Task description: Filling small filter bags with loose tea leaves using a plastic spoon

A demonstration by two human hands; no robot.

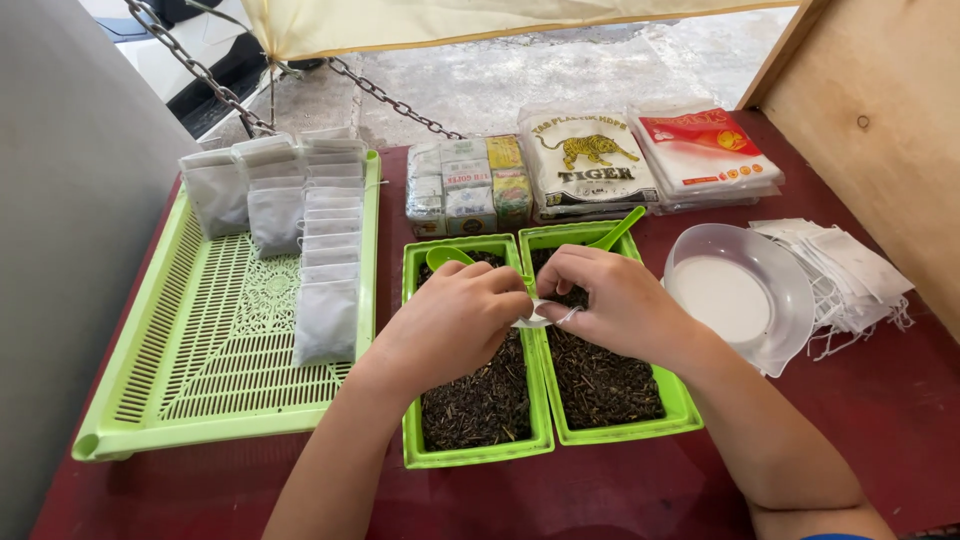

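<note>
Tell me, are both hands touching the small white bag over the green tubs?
Touching. The head view shows the left hand and right hand both pinching the small white bag, with their fingers closed directly on it.

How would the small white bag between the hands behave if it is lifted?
The small white bag looks thin and crumples between the left hand and right hand, so probably floppy and very light. Its top seems open, so tilting might spill contents.
</note>
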